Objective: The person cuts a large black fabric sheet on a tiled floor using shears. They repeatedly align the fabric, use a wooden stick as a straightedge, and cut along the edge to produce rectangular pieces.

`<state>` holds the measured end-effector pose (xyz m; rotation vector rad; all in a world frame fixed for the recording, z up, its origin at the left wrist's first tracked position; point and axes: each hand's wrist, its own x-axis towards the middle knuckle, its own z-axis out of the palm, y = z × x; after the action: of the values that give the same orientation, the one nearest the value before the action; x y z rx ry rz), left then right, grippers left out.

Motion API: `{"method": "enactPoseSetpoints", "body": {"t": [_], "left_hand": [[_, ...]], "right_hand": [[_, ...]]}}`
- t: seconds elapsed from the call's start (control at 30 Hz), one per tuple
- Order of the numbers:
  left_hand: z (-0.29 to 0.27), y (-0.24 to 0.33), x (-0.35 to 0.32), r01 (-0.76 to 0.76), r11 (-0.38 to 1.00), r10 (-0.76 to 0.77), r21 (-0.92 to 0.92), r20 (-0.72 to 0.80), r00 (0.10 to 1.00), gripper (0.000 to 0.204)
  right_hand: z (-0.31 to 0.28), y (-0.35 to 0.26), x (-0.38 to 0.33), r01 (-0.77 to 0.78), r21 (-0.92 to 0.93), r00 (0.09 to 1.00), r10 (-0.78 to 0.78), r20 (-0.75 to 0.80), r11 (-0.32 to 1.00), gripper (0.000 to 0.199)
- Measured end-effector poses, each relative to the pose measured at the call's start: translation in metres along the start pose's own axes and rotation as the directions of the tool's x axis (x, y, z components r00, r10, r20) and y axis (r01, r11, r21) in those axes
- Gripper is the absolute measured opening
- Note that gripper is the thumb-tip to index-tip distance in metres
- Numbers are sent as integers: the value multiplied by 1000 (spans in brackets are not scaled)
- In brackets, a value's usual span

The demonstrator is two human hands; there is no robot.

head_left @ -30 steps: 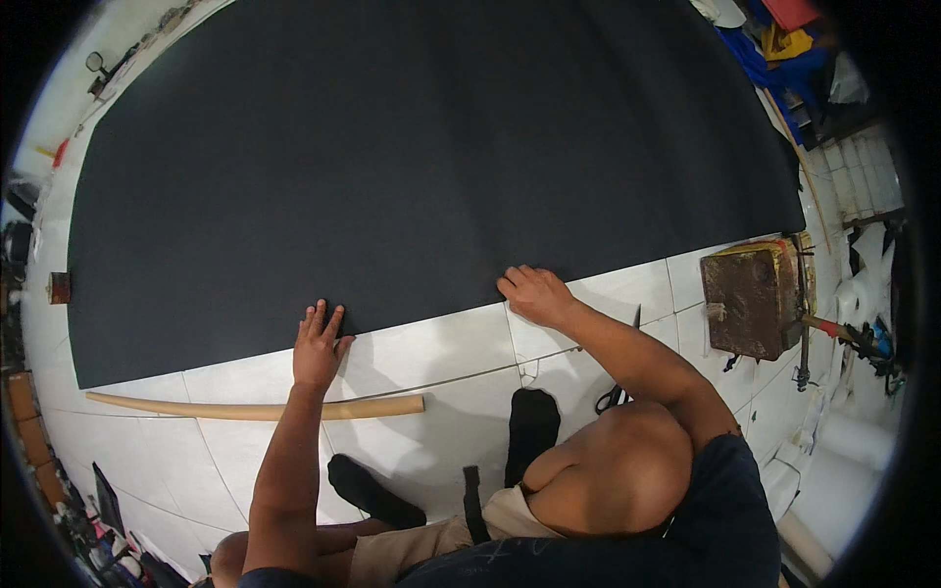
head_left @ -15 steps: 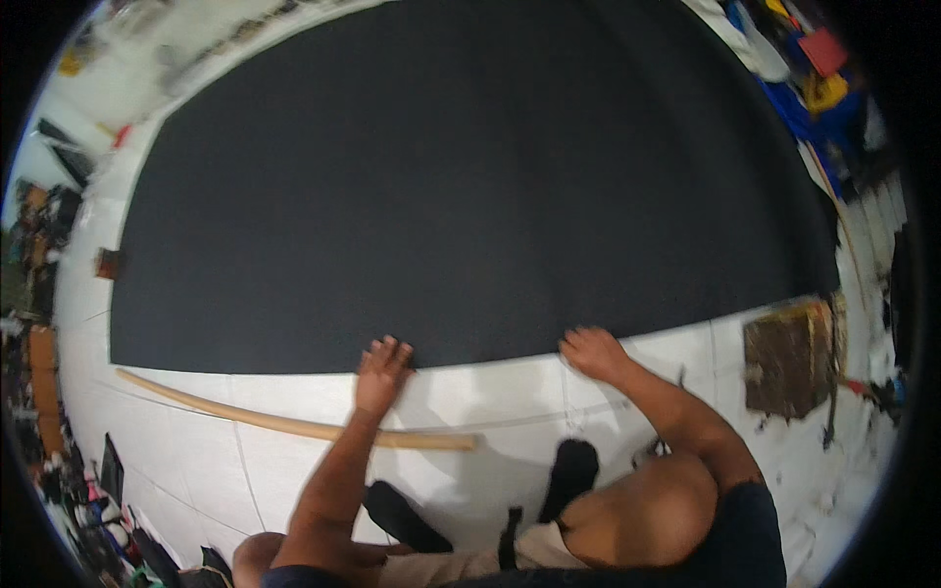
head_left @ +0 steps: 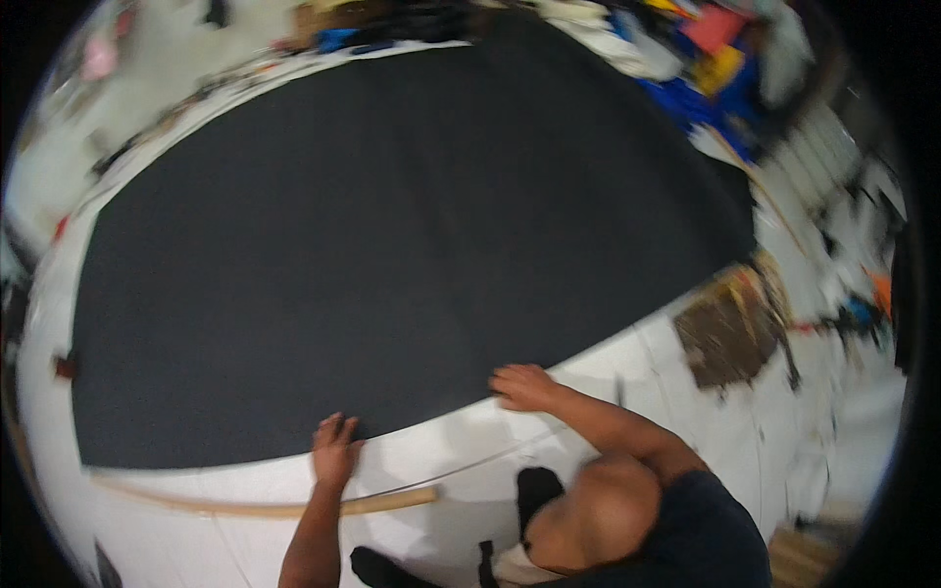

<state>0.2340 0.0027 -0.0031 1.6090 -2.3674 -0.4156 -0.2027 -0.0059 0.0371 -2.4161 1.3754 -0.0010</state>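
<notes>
A wide, dark grey-black sheet [head_left: 412,245] lies spread over the white floor, its near edge running in front of me. My left hand [head_left: 336,453] rests on that edge with fingers stretched out and slightly apart. Farther right, my right hand [head_left: 526,387] has its fingers bent over the same edge, closed on the sheet. Beneath my left forearm runs a long, pale wooden strip [head_left: 387,501], lying on the floor near the sheet.
A worn brown board or block [head_left: 727,338] lies by the sheet's right corner. A small brown block [head_left: 65,367] sits at its left edge. Blue material [head_left: 686,103] and mixed items are heaped beyond the far right side. My feet in dark socks [head_left: 537,490] are close by.
My view has turned, so the sheet sits lower at the left and more of its far side shows. Both hands stay at the near edge.
</notes>
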Motion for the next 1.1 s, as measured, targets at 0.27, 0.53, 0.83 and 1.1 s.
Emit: {"method": "enactPoseSetpoints", "body": {"t": [0.27, 0.53, 0.83, 1.1], "left_hand": [[-3, 11, -1, 24, 997, -29, 69, 75, 997, 52], [-42, 1, -2, 22, 961, -64, 277, 144, 988, 48], [-28, 15, 5, 2, 970, -58, 243, 222, 973, 49], [-28, 19, 12, -31, 974, -12, 226, 187, 982, 49]], "right_hand": [[60, 178, -77, -655, 221, 502, 635, -587, 722, 20], [43, 269, -160, -796, 545, -291, 956, 37, -263, 66], [5, 295, -143, -314, 923, -281, 950, 136, -224, 53], [5, 260, -75, -421, 848, -80, 918, -388, 322, 55]]}}
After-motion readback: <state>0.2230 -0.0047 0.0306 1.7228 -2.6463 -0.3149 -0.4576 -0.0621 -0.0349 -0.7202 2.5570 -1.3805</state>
